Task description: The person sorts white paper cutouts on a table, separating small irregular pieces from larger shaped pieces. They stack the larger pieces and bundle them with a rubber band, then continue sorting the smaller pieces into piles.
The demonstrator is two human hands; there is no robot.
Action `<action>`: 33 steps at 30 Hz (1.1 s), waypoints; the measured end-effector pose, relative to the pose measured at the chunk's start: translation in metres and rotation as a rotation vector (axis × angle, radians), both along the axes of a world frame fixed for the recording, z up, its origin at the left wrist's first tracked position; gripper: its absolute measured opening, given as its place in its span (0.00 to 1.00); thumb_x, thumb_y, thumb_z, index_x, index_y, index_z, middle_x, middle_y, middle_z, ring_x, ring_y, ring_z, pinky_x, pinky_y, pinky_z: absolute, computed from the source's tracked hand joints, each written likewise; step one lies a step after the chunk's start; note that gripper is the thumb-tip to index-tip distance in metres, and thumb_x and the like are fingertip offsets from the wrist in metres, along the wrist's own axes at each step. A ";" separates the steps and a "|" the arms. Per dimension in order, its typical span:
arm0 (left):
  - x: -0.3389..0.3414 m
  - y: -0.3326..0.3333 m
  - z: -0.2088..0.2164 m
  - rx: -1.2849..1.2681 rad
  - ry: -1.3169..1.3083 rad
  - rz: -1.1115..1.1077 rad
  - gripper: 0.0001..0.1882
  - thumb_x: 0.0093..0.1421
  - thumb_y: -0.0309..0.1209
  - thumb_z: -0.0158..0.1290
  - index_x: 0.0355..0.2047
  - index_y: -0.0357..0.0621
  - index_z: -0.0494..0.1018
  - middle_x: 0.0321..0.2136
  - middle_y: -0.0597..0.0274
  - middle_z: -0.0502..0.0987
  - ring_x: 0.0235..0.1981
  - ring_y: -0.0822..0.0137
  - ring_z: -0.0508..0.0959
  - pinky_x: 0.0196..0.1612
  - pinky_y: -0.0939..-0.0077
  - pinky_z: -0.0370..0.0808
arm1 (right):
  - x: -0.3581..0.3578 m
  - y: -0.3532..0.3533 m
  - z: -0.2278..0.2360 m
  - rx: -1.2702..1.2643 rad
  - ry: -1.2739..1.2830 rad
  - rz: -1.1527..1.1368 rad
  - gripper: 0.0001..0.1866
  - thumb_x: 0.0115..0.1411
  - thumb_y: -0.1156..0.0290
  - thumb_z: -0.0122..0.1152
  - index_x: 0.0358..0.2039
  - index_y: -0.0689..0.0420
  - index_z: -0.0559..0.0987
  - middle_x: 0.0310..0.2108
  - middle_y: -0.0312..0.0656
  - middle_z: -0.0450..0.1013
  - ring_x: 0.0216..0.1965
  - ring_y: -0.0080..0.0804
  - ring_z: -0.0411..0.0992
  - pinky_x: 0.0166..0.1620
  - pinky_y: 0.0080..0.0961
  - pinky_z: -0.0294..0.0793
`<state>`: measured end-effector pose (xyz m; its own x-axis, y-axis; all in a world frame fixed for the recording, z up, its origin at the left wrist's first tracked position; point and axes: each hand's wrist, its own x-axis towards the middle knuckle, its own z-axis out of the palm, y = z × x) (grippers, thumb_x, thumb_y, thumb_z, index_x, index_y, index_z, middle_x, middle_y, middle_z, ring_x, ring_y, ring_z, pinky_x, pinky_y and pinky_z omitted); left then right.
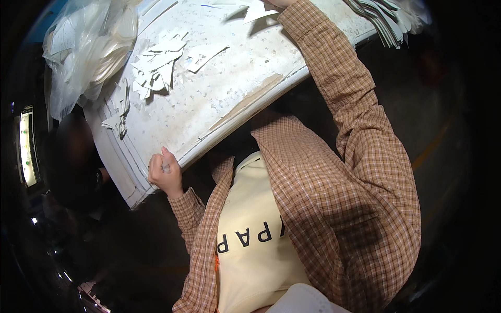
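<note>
My left hand (166,172) rests at the near left corner of the white worktable (229,78), its fingers curled closed. A small greyish patch shows at the fingers; what they hold, if anything, is too small to make out. At the top edge of the view, my right hand (282,3) is mostly cut off and its fingers are hidden. Just beside it, a white pointed flat piece (259,11) casts a shadow on the tabletop. Whether the hand grips this piece I cannot tell.
White offcuts (156,65) lie in a loose heap at left, with another cut piece (204,56) beside them. Thin scraps (121,112) sit near the left edge. A clear plastic bag (88,52) stands far left; stacked flat pieces (381,21) overhang at far right.
</note>
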<state>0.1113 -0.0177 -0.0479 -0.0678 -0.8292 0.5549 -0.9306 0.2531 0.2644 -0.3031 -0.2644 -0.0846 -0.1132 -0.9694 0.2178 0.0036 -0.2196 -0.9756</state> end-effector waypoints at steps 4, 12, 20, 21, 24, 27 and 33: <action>-0.015 -0.034 0.038 0.054 0.378 -0.056 0.17 0.57 0.23 0.54 0.16 0.41 0.58 0.11 0.70 0.63 0.13 0.76 0.54 0.16 0.77 0.53 | 0.026 0.021 0.044 0.236 0.053 0.091 0.18 0.54 0.58 0.65 0.41 0.55 0.78 0.35 0.36 0.76 0.38 0.25 0.71 0.42 0.27 0.72; -0.066 -0.163 0.110 0.185 0.959 -0.490 0.16 0.64 0.34 0.48 0.20 0.41 0.70 0.14 0.75 0.64 0.16 0.83 0.59 0.20 0.86 0.55 | 0.124 0.016 0.146 -0.183 0.214 0.465 0.13 0.60 0.60 0.60 0.27 0.58 0.77 0.16 0.26 0.67 0.17 0.10 0.60 0.20 0.12 0.57; -0.072 -0.193 0.057 0.216 1.230 -0.359 0.19 0.62 0.45 0.51 0.29 0.39 0.73 0.22 0.72 0.71 0.21 0.82 0.65 0.26 0.87 0.62 | 0.154 0.002 0.106 0.007 0.088 0.471 0.11 0.61 0.63 0.58 0.31 0.58 0.77 0.20 0.25 0.68 0.16 0.08 0.56 0.19 0.08 0.53; -0.073 -0.189 0.054 0.204 1.167 -0.338 0.21 0.60 0.46 0.54 0.34 0.36 0.75 0.23 0.70 0.74 0.23 0.81 0.70 0.29 0.87 0.67 | 0.155 0.006 0.104 0.017 0.059 0.481 0.11 0.61 0.63 0.58 0.30 0.58 0.77 0.20 0.25 0.68 0.16 0.08 0.56 0.18 0.08 0.53; -0.078 -0.182 0.052 0.341 1.157 -0.414 0.15 0.57 0.37 0.59 0.35 0.35 0.77 0.27 0.66 0.79 0.28 0.79 0.74 0.34 0.84 0.70 | 0.155 0.014 0.103 0.072 0.099 0.477 0.13 0.58 0.62 0.62 0.30 0.59 0.77 0.18 0.26 0.66 0.15 0.10 0.56 0.17 0.10 0.55; -0.076 -0.181 0.056 0.304 1.180 -0.354 0.11 0.58 0.33 0.58 0.32 0.35 0.78 0.27 0.66 0.79 0.28 0.79 0.74 0.34 0.84 0.70 | 0.151 0.013 0.106 0.118 0.086 0.505 0.14 0.54 0.62 0.67 0.31 0.60 0.77 0.17 0.25 0.65 0.14 0.10 0.56 0.15 0.11 0.56; -0.069 -0.181 0.065 0.340 1.394 -0.324 0.09 0.59 0.31 0.56 0.32 0.35 0.77 0.27 0.65 0.79 0.27 0.78 0.75 0.33 0.83 0.71 | 0.125 0.006 0.130 0.280 0.059 0.305 0.12 0.54 0.62 0.67 0.32 0.57 0.79 0.19 0.24 0.66 0.17 0.09 0.56 0.19 0.08 0.54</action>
